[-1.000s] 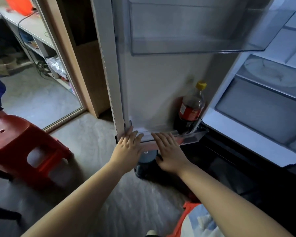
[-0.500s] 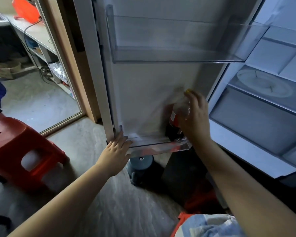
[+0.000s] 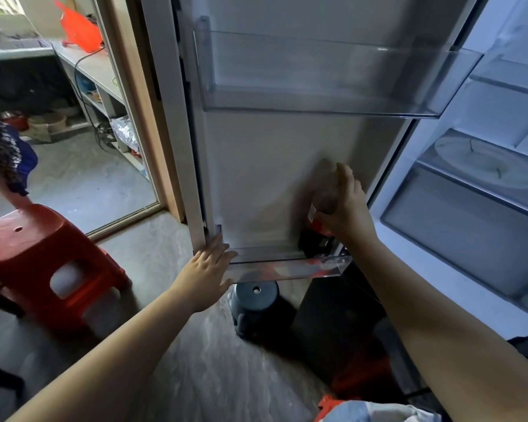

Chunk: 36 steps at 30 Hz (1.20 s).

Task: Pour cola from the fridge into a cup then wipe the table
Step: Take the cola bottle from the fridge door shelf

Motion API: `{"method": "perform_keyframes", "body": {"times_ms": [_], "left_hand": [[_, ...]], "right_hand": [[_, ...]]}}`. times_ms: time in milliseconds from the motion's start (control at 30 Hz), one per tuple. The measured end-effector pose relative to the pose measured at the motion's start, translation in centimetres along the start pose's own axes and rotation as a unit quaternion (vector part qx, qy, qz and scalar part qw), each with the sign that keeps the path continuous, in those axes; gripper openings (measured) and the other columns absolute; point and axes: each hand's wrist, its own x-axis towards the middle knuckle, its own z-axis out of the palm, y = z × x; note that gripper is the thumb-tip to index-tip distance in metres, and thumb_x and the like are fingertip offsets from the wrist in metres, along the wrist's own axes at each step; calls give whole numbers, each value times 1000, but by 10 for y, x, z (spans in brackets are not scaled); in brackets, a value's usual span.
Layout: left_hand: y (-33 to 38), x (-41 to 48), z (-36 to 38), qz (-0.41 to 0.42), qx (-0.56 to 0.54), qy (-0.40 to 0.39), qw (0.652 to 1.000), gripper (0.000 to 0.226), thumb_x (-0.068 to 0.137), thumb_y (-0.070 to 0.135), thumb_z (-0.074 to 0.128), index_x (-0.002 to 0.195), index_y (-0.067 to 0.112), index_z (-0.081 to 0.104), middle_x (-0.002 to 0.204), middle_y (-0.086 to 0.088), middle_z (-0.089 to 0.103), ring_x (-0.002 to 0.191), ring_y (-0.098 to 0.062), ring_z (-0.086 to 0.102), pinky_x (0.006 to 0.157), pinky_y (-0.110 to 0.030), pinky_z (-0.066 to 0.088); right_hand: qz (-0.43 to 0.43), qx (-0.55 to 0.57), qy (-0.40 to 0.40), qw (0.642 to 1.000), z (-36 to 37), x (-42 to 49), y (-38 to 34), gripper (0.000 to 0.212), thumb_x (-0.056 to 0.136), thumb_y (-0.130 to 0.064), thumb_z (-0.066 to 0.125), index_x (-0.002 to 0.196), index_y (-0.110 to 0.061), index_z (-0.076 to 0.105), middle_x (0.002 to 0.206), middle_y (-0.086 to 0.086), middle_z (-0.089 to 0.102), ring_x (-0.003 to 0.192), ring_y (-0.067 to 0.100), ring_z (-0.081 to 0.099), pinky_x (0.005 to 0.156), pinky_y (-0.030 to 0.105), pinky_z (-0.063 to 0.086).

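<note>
Red-label cola bottle [image 3: 312,239] | right hand [image 3: 346,207] grips | left hand [image 3: 206,269] flat on shelf [image 3: 287,265]

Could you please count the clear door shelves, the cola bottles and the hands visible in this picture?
Clear door shelves: 2, upper shelf and lower shelf
Cola bottle: 1
Hands: 2, left hand and right hand
Total: 5

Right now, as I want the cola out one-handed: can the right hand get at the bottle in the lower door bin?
Probably yes. The right hand is on the cola bottle, thumb across its red label, nothing between them, and the upper door shelf sits well above.
</note>
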Motion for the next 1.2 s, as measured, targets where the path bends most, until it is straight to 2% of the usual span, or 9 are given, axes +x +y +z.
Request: {"method": "perform_keyframes", "body": {"times_ms": [133, 233, 367, 467, 567, 700, 833, 933, 1200], "left_hand": [[1, -1, -8, -4, -38, -38, 999, 67, 87, 56, 42, 140, 15, 41, 150, -8, 34, 146, -25, 8, 110, -31, -2], [6, 1, -17, -20, -60, -84, 994, 95, 69, 74, 7, 146, 21, 27, 156, -1, 19, 146, -18, -6, 111, -28, -7], [16, 4, -16, -48, -66, -76, 994, 110, 64, 87, -2, 148, 21, 21, 157, -1, 17, 146, -19, -8, 114, -31, -5], [29, 12, -15, -60, -68, -30, 995, 115, 64, 88, -5, 149, 15, 22, 154, -6, 26, 146, -25, -1, 114, -34, -9], [59, 27, -27, -63, -123, -6, 990, 115, 65, 90, 15, 151, 16, 1, 159, -4, 8, 146, -22, -3, 113, -32, -16], [109, 51, -59, -72, -357, 45, 930, 122, 65, 65, 70, 148, 29, -12, 159, 7, 1, 144, -10, 2, 117, -32, 11], [134, 53, -74, -80, -513, 111, 847, 117, 54, 52, 83, 145, 37, 11, 137, 18, 41, 125, 10, 39, 100, -17, 42], [141, 41, -78, -105, -516, 162, 835, 96, 54, 47, 83, 124, 60, 18, 108, 33, 48, 98, 30, 43, 74, 4, 39], [121, 4, -78, -109, -464, 246, 844, 95, 63, 31, 83, 136, 36, 23, 126, 16, 47, 113, 5, 51, 83, -9, 47]], "right_hand": [[11, 27, 5, 1000, -4, -3, 7, 101, 64, -18, 82, 143, -30, 20, 134, 4, 42, 120, 22, 44, 95, 40, 46], [8, 37, -6, 999, -10, -7, 9, 107, 60, -21, 85, 141, -37, 17, 131, 1, 49, 123, 18, 46, 98, 43, 47], [-30, 34, -17, 999, -32, -9, -4, 105, 59, -36, 80, 142, -38, 17, 130, 2, 50, 123, 17, 46, 97, 42, 47], [-83, 38, 5, 996, -54, -8, -18, 103, 60, -24, 83, 142, -30, 21, 131, 6, 47, 120, 21, 47, 97, 44, 46], [-126, 27, 8, 992, -73, -14, -36, 102, 61, -19, 86, 137, -33, 20, 129, 8, 46, 115, 23, 50, 91, 47, 50], [-176, 39, -36, 983, -88, -30, -61, 98, 65, -35, 78, 139, -29, 14, 129, 7, 44, 116, 22, 53, 90, 46, 53], [-188, 77, -67, 977, -99, -48, -79, 99, 64, -36, 76, 141, -27, 13, 128, -5, 40, 121, 12, 49, 93, 37, 53], [-196, 85, -82, 973, -102, -55, -87, 101, 64, -40, 75, 142, -28, 12, 127, -10, 39, 121, 8, 48, 95, 28, 50], [-238, 109, -119, 958, -85, -51, -109, 89, 72, -45, 70, 144, -30, 19, 143, -7, 25, 129, 5, 37, 104, 27, 43]]}}
